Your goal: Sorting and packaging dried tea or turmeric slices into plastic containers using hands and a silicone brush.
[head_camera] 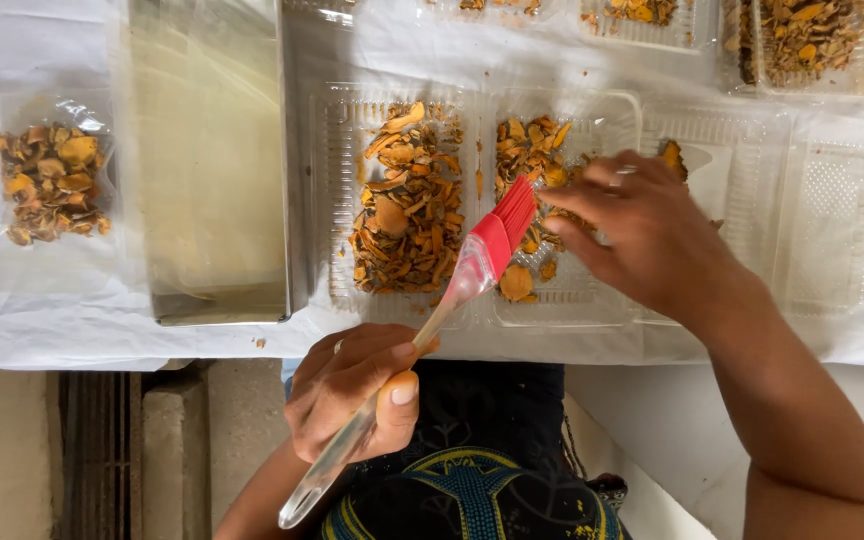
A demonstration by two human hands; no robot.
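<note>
My left hand (352, 395) grips the clear handle of a pastry brush (472, 265), whose red bristles point up over a clear plastic tray (602, 120). This tray holds dried orange-brown slices (530, 150). My right hand (642, 235) rests fingers-down on those slices, its fingers spread. Left of it, a second clear tray (337, 200) is filled with a thicker pile of the same dried slices (407, 200).
A metal rectangular tin (207, 160) stands at the left. A clear bag of dried slices (52, 180) lies at the far left. Empty clear trays (832, 220) sit at the right, and more filled trays (812, 40) line the back. White sheet (52, 320) covers the table.
</note>
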